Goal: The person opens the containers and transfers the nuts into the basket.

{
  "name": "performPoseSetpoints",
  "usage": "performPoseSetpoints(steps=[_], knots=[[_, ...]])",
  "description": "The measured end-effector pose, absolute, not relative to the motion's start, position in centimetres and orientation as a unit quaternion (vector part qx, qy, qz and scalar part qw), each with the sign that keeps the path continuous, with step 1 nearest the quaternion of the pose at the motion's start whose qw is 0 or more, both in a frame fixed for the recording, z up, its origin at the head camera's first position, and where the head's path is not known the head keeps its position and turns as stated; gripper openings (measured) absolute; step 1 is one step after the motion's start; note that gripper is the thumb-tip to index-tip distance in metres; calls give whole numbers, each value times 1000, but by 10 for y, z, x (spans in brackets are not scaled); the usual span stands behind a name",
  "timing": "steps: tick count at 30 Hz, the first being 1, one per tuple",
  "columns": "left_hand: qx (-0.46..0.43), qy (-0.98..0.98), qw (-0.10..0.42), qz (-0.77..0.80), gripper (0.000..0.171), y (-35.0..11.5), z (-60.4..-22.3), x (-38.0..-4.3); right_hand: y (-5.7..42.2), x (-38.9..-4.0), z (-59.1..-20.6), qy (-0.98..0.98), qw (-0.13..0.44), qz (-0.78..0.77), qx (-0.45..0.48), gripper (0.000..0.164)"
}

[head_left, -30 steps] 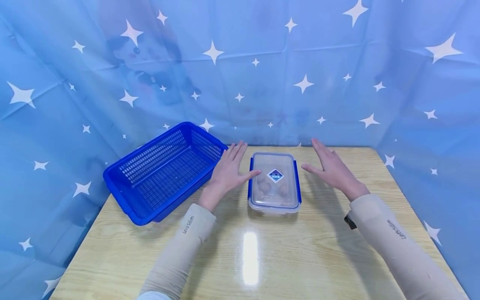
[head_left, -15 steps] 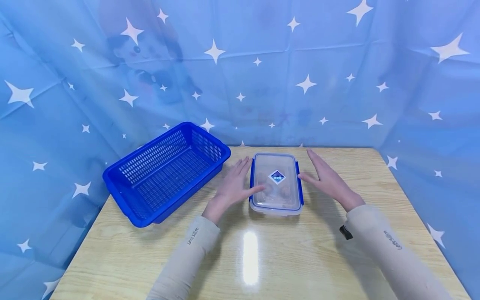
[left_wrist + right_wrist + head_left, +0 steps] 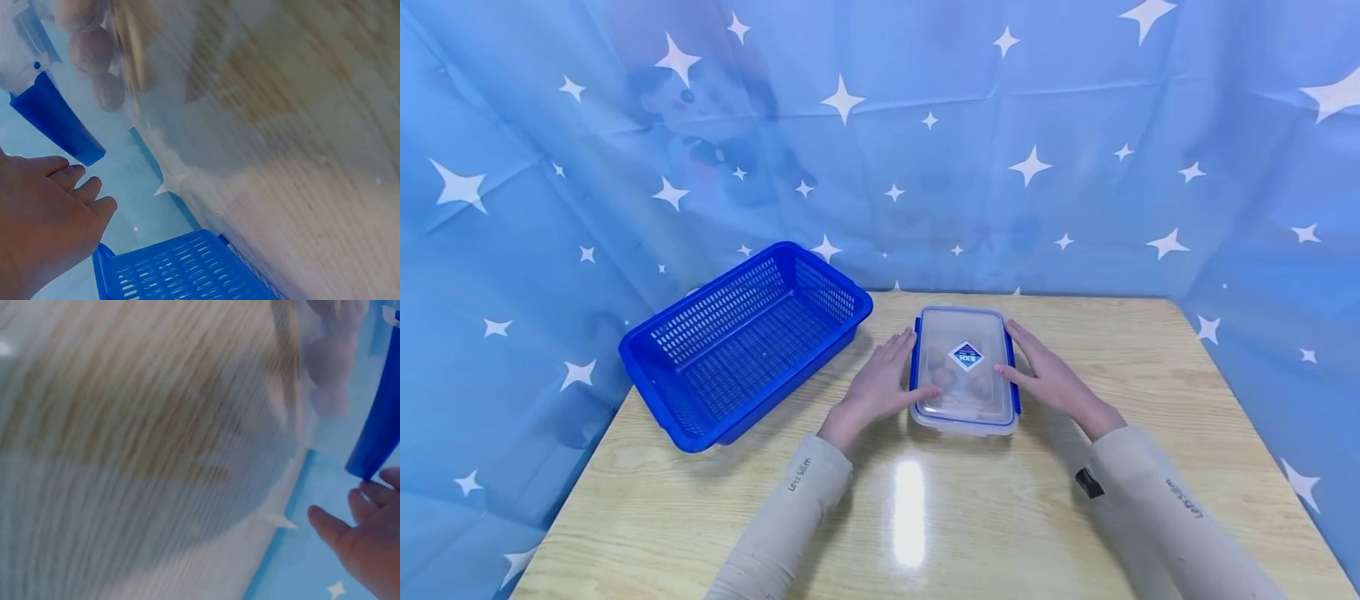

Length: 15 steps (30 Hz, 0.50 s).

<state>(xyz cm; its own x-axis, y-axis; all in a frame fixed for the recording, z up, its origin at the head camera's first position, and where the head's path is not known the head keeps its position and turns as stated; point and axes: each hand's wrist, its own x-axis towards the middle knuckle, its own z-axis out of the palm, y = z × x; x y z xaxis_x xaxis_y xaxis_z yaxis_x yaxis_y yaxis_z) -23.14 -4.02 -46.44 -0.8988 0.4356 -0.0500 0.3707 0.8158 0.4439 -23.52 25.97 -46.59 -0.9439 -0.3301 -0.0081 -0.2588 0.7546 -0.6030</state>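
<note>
A clear plastic food container [image 3: 958, 327] with a blue-rimmed lid and blue side latches lies on the table in the head view. Several pale brown round things [image 3: 90, 53] show through its wall, their kind unclear. My left hand [image 3: 876, 388] is at its left side, fingers extended beside the latch [image 3: 59, 119] and thumb over the lid. On the other side, my right hand [image 3: 1060, 386] has its fingertips at or against the right latch [image 3: 378, 412], with the thumb over the lid's edge. Whether the left fingertips touch the container, I cannot tell.
A blue slatted plastic basket [image 3: 741, 358] stands to the left of the container, tilted in direction. The wooden table [image 3: 1037, 533] ends at a blue star-patterned curtain [image 3: 970, 192] behind and at both sides.
Both hands have moved in toward the container, from apart on either side to right beside its latches, and have lowered. The container and basket have stayed in place on the table.
</note>
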Motion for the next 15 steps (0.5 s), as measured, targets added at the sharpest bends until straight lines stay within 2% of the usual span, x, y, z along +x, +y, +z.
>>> performPoseSetpoints(steps=[15], knots=[[194,936,97,277,99,-36,-470,-240,253,-248,-466,924,68,-343,-155,78]])
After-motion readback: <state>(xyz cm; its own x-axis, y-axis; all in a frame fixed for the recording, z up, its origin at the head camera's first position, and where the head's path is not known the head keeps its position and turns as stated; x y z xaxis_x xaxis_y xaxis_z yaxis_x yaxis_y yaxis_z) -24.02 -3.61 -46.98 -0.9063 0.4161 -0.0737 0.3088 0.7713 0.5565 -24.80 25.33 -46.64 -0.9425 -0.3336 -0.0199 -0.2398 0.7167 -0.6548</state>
